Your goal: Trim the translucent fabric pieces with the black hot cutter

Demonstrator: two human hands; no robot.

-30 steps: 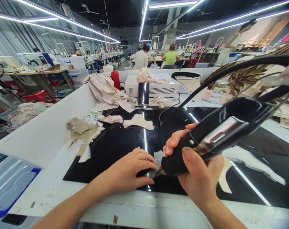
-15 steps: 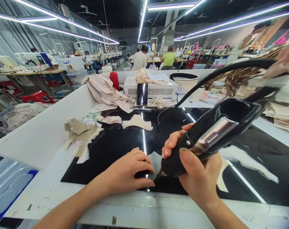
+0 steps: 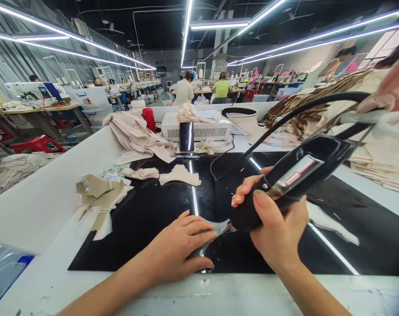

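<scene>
My left hand (image 3: 181, 245) lies palm down with its fingers apart on the black mat (image 3: 146, 224), at the lower middle of the head view. Under and past its fingertips shows a small translucent grey piece (image 3: 221, 226). My right hand (image 3: 278, 237) is wrapped round a black corded handheld tool (image 3: 285, 180) with a silver lever along its side. It tilts down to the left, and its thin metal tip (image 3: 230, 229) is at the piece's right edge. Whether the tip touches the piece I cannot tell.
Cream fabric scraps (image 3: 180, 175) and tied beige pieces (image 3: 102, 193) lie on the mat. Behind stand a phone (image 3: 186, 137), a white vented box (image 3: 206, 131) and a red spool (image 3: 149, 120). The tool's cable (image 3: 285, 119) arches rightward. Fabric stacks (image 3: 377, 162) rise at right.
My view has shifted, so the table's things appear further left and lower. The tool tip has moved away from me and right. My left fingers have flattened and spread on the piece.
</scene>
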